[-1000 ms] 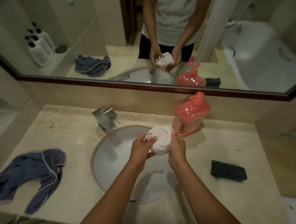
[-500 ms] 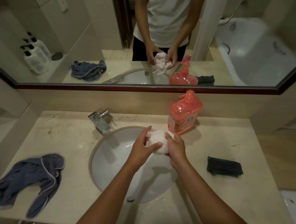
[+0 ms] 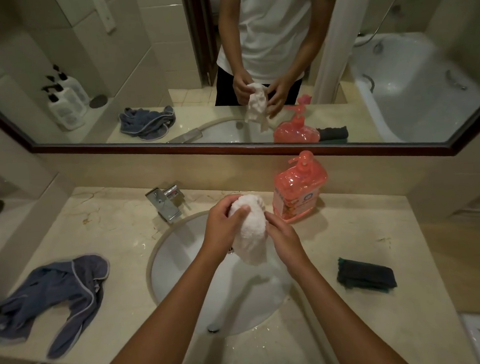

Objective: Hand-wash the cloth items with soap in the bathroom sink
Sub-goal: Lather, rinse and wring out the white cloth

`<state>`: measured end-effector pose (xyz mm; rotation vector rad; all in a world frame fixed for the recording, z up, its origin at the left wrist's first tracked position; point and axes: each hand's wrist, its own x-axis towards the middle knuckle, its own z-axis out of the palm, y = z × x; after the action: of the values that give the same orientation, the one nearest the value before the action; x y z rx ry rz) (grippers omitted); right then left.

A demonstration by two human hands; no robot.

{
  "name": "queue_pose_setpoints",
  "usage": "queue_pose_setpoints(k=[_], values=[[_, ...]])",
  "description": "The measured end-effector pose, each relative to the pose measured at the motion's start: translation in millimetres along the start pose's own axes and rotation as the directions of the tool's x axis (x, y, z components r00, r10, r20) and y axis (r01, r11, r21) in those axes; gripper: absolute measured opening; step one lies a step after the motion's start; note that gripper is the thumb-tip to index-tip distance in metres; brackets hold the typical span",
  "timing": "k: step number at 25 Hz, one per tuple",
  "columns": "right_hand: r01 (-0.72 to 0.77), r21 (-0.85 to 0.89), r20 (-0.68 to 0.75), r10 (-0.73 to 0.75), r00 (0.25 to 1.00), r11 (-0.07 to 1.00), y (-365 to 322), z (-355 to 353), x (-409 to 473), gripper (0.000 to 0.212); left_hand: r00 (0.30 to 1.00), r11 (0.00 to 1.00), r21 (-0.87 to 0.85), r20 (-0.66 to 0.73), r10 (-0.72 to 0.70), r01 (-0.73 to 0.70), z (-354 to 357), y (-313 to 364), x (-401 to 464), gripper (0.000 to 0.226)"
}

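Our left hand (image 3: 222, 228) gripping white cloth (image 3: 250, 229) over sink (image 3: 164, 251), right hand (image 3: 286, 238) curled round its side, soap bottle (image 3: 299, 189) just behind on counter (image 3: 109, 226)

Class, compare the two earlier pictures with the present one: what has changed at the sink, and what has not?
The white cloth, a tight ball a second ago, now hangs lengthwise over the sink. The left hand grips its top; the right hand holds its side. Unchanged: the blue garment, dark folded cloth, soap bottle and faucet.
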<state>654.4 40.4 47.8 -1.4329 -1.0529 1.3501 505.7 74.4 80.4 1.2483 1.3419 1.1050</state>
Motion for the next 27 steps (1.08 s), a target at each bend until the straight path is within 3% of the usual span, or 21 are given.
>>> queue_pose_setpoints(k=[3,6,11,15,17,20,22,24,27], values=[[-0.023,0.228,0.155,-0.013,0.988,0.973,-6,-8,4,0.031,0.999,1.0,0.018,0.041,0.024,-0.025,4,9,5,0.02],[-0.085,0.284,0.228,0.019,0.973,0.955,-11,-11,3,0.028,0.995,0.998,0.055,0.095,0.035,-0.04,5,13,9,0.025],[-0.097,0.298,0.114,0.065,0.991,0.95,-13,-5,4,0.023,0.995,0.996,0.087,0.09,-0.034,0.026,3,5,11,0.02],[-0.12,0.427,0.031,0.118,0.993,0.896,-20,-7,6,0.017,0.934,0.964,0.034,0.24,-0.265,0.265,2,-11,-1,0.058],[-0.158,0.511,0.06,0.148,0.987,0.845,-21,-8,7,0.021,0.89,0.941,-0.005,0.326,-0.319,0.339,3,-18,-6,0.058],[-0.165,0.567,0.119,0.119,0.986,0.807,-20,-13,10,0.031,0.924,0.945,-0.043,0.23,-0.306,0.324,4,-17,-7,0.067],[-0.193,0.527,0.156,0.128,0.979,0.828,-17,-15,11,0.032,0.952,0.946,-0.137,0.124,-0.279,0.295,3,-12,-5,0.056],[-0.236,0.484,0.188,0.163,0.969,0.843,-11,-16,11,0.036,0.963,0.947,-0.182,0.111,-0.246,0.263,1,-8,-4,0.041],[-0.272,0.434,0.233,0.185,0.955,0.859,-3,-15,12,0.054,0.973,0.973,-0.077,0.094,-0.211,0.219,-1,-3,-7,0.038]])
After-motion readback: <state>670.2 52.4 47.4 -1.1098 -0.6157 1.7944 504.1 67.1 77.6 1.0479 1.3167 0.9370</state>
